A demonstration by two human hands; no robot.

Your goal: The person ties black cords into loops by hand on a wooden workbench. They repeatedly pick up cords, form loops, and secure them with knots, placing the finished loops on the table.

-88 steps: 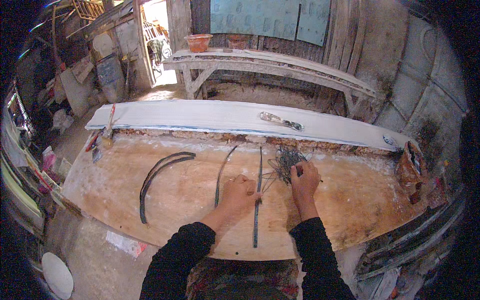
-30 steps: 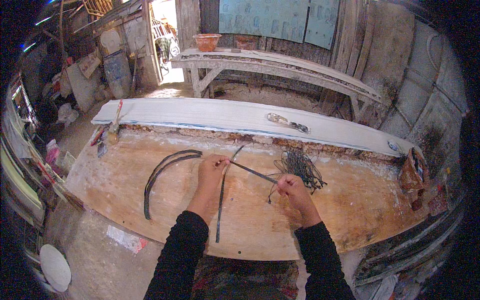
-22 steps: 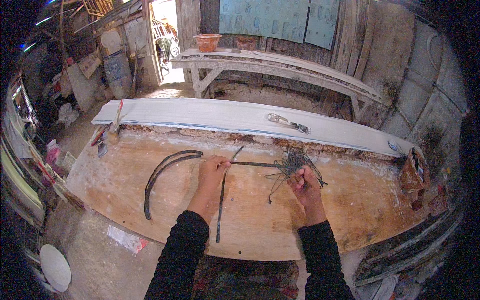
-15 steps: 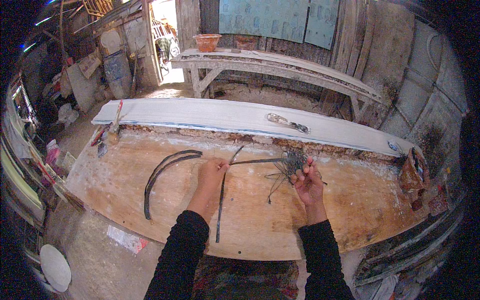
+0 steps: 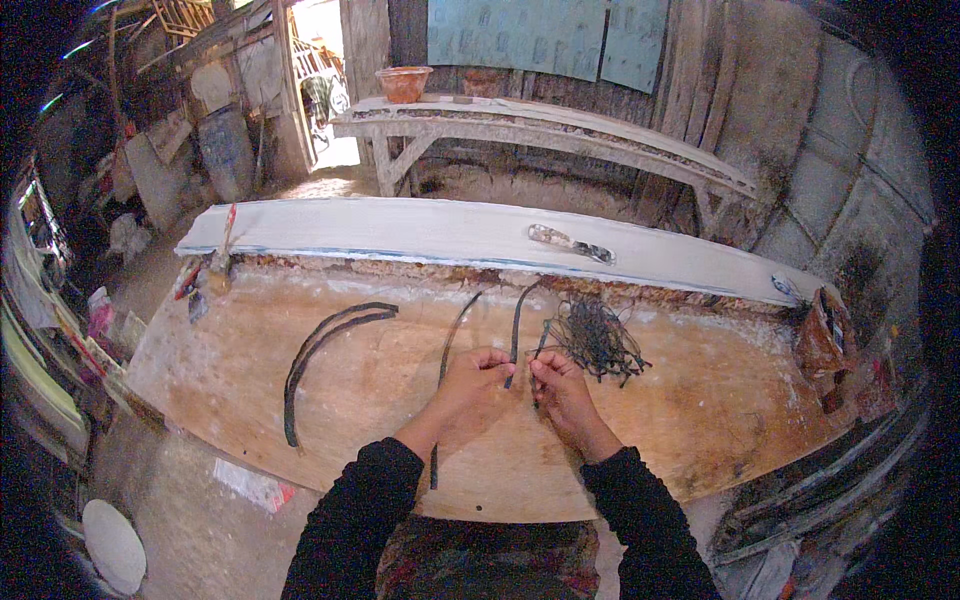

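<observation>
A: Left hand (image 5: 470, 385)?
B: Fingers curled shut, pinching lower end of a dark strip (image 5: 514, 330) — strip running up and away toward far edge of wooden surface (image 5: 700, 420).
A: Right hand (image 5: 562, 390)?
B: Closed too, fingertips nipped on a thin wire (image 5: 541, 345), just beside left hand, nearly touching.
A: Wire from where?
B: Tangle of dark wire (image 5: 595, 340) just past right hand, resting on surface. Can't tell if held wire joins tangle.
A: Other bits?
B: Second dark strip (image 5: 445, 370) passing under left hand, lying flat. Pair of curved strips (image 5: 320, 350) well to the left. White plank (image 5: 450, 230) along far side w/ a small tool (image 5: 570, 242) on top — rusty can (image 5: 822, 335) at right end.
</observation>
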